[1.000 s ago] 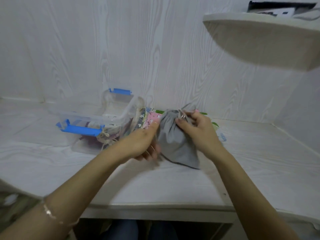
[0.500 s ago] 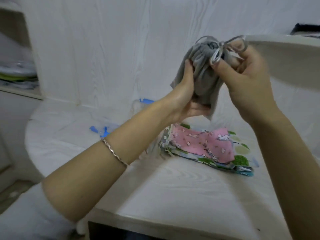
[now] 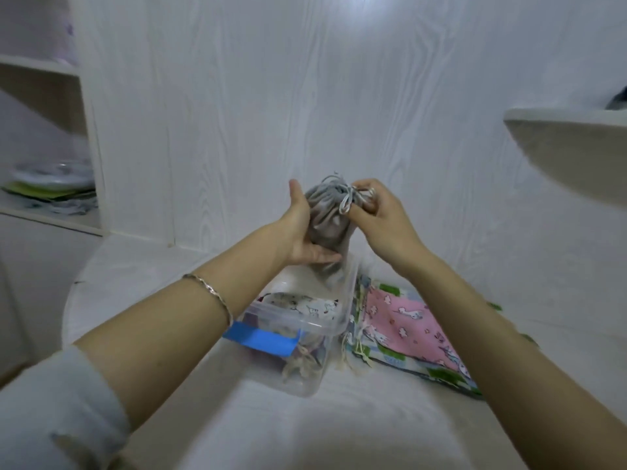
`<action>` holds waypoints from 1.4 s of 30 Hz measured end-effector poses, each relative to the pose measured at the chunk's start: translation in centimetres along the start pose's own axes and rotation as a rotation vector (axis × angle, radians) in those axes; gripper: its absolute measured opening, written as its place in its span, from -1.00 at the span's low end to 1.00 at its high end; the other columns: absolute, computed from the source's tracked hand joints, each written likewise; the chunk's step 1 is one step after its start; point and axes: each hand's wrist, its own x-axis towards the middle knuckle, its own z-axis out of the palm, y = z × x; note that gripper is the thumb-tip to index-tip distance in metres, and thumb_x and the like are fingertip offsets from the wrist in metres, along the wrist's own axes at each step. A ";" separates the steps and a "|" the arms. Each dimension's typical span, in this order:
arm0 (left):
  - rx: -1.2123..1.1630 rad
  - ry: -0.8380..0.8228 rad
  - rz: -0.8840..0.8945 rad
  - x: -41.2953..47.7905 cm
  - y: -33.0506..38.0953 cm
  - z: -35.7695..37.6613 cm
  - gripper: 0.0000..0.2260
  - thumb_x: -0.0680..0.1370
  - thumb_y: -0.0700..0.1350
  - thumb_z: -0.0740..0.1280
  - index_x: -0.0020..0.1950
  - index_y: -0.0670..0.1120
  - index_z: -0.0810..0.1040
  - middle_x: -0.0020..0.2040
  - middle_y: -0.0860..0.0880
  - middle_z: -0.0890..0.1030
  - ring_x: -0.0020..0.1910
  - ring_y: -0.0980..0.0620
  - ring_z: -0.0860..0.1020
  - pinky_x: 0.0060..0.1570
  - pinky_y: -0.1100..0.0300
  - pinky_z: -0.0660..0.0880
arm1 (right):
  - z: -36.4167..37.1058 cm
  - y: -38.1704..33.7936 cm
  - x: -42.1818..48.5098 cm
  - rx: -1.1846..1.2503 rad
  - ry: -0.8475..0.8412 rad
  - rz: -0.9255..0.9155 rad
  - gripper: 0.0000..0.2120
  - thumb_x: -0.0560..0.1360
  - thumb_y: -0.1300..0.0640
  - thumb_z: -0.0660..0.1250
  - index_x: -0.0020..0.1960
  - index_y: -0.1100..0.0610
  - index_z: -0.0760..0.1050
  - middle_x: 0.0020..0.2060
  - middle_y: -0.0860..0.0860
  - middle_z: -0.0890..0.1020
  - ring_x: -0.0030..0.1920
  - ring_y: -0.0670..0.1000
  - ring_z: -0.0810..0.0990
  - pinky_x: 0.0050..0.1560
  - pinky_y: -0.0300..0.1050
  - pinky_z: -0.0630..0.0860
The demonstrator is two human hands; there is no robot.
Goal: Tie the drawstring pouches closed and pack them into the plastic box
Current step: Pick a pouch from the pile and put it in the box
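Observation:
A grey drawstring pouch (image 3: 327,220) hangs in the air above the clear plastic box (image 3: 342,320), its neck gathered tight. My left hand (image 3: 300,232) wraps around the pouch's left side and bottom. My right hand (image 3: 376,215) pinches the pale drawstring (image 3: 347,201) at the pouch's neck. Inside the box lie several tied pouches, one white with small prints (image 3: 305,305). To the right of the box lies a flat stack of untied pouches, a pink printed pouch (image 3: 407,320) on top.
The box has a blue latch (image 3: 261,339) on its near side and sits on a white table (image 3: 339,432). A rounded shelf (image 3: 570,154) juts out at upper right. An open cabinet (image 3: 51,184) with stacked items stands at left.
The grey pouch went from lying on the table to being lifted up, then came down to hang over the box. My view swung so that the box is now below my hands.

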 end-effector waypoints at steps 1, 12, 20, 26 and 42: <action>-0.064 -0.024 -0.020 0.4 0.2 -0.2 -0.18 0.41 0.50 -0.18 0.05 -0.14 0.52 0.14 -0.24 0.53 0.24 -0.30 0.47 0.23 -0.28 0.35 | 0.2 0.5 0.4 -0.012 0.001 0.009 -0.85 0.54 0.30 0.30 0.00 0.07 0.44 -0.21 -0.02 0.56 -0.24 -0.15 0.50 -0.13 -0.24 0.46; 1.211 0.171 0.175 -3.1 0.4 -4.7 -0.64 0.61 -0.03 0.19 0.32 -0.21 0.45 0.11 -0.05 0.49 0.03 -0.08 0.48 0.03 0.07 0.41 | 2.1 1.0 -1.2 -0.282 -0.896 0.178 -0.84 0.51 0.06 0.41 0.02 0.12 0.60 -0.22 0.03 0.67 -0.18 -0.06 0.57 0.03 -0.04 0.50; 1.763 -0.425 -0.366 -2.7 -1.5 -5.1 -0.70 0.56 -0.11 0.32 0.29 0.06 0.52 0.18 0.01 0.59 0.15 -0.03 0.57 0.22 0.06 0.51 | 5.5 5.4 5.1 -0.980 -0.869 0.326 -0.80 0.49 0.19 0.34 0.06 0.22 0.64 -0.08 0.10 0.68 -0.15 0.04 0.62 0.00 -0.04 0.56; 1.926 -0.533 -0.473 -1.0 -2.4 -5.2 -0.72 0.59 -0.12 0.26 0.29 0.08 0.50 0.29 0.01 0.50 0.25 -0.08 0.50 0.19 0.09 0.51 | 9.9 8.9 5.8 -1.438 -1.234 0.398 -0.59 0.43 0.15 0.45 0.26 0.18 0.53 0.18 0.07 0.59 0.17 0.07 0.58 0.16 -0.01 0.53; 1.974 -0.658 -0.358 -0.7 -2.6 -5.3 -0.69 0.62 -0.10 0.20 0.37 0.00 0.43 0.26 0.05 0.44 0.16 0.11 0.39 0.16 0.20 0.34 | 11.4 5.7 5.2 -1.552 -1.402 0.314 -0.47 0.42 -0.08 0.46 0.34 0.00 0.42 0.40 -0.03 0.40 0.29 0.07 0.47 0.15 -0.06 0.48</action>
